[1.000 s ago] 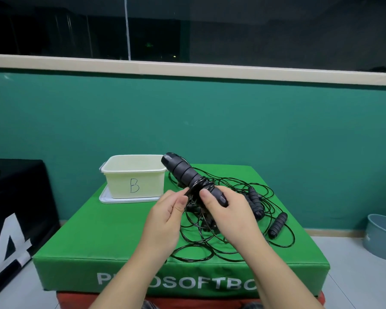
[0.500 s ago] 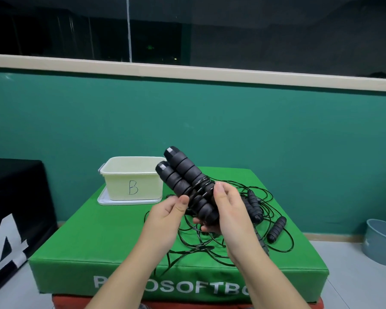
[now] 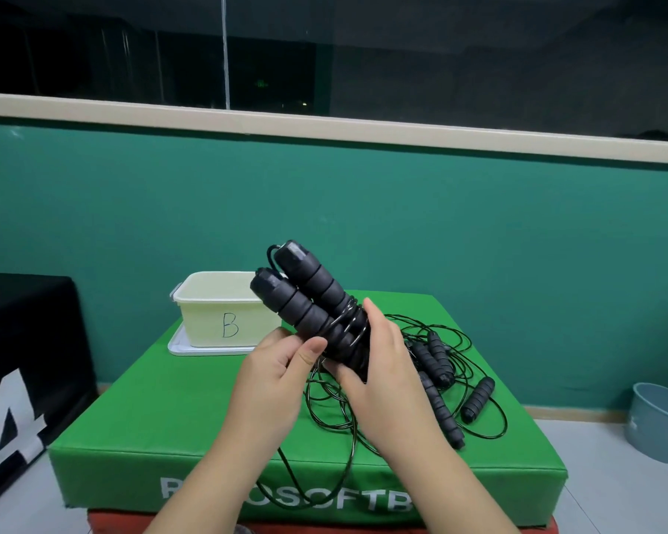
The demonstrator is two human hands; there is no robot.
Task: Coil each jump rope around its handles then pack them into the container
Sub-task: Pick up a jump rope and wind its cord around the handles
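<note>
My right hand [image 3: 378, 364] grips the lower end of two black foam jump rope handles [image 3: 305, 302], held side by side and tilted up to the left. A few turns of thin black rope [image 3: 348, 321] circle their middle. My left hand [image 3: 282, 364] pinches the rope beside the handles, and a loose length hangs down over the pad's front edge. More black handles [image 3: 436, 360] lie in a tangle of rope on the green pad [image 3: 193, 418] to the right. The cream container [image 3: 216, 314] marked "B" stands open at the pad's back left, on a white lid.
A black box [image 3: 24, 341] with a white "4" stands to the left of the pad. A grey-blue bucket [image 3: 660, 422] sits on the floor at the right. A green wall runs behind the pad.
Both hands have lifted the handle pair higher and nearer to me. The second handle has come into view beside the first, and the free rope now trails down over the pad's front.
</note>
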